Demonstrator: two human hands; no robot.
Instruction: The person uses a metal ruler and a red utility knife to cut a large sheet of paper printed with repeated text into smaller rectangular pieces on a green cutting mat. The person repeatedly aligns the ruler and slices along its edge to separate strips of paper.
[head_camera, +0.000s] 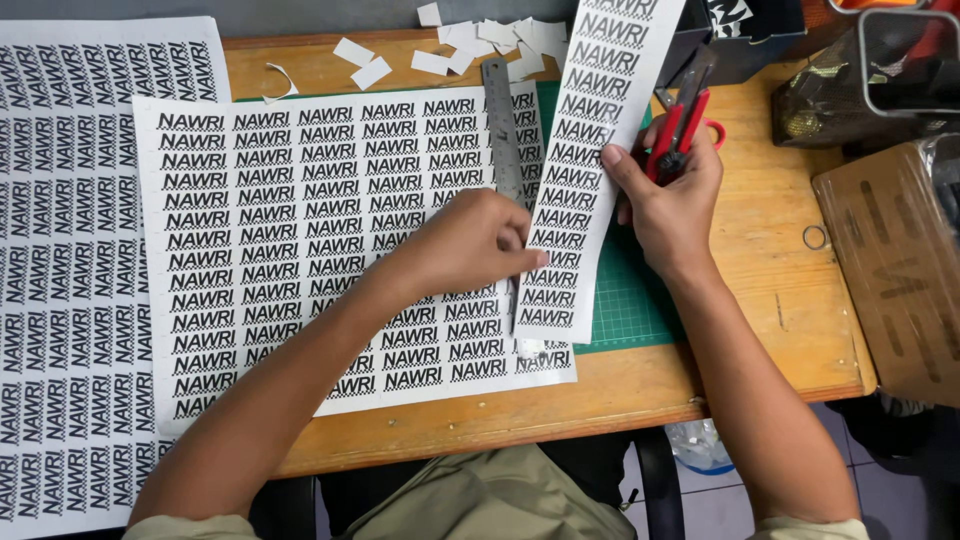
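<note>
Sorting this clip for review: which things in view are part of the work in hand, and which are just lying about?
In use: long cut white paper strip of printed labels; red-handled utility knife; steel ruler; large printed label sheet; green cutting mat.

Lying about: small white paper offcuts; second printed sheet; small metal ring; brown cardboard box.

A wooden table (780, 300) fills most of the frame, its top scuffed and evenly lit. Grey tiled floor (890, 490) shows at lower right. A dark chair seat (655, 470) sits at bottom centre, beneath the table edge.
</note>
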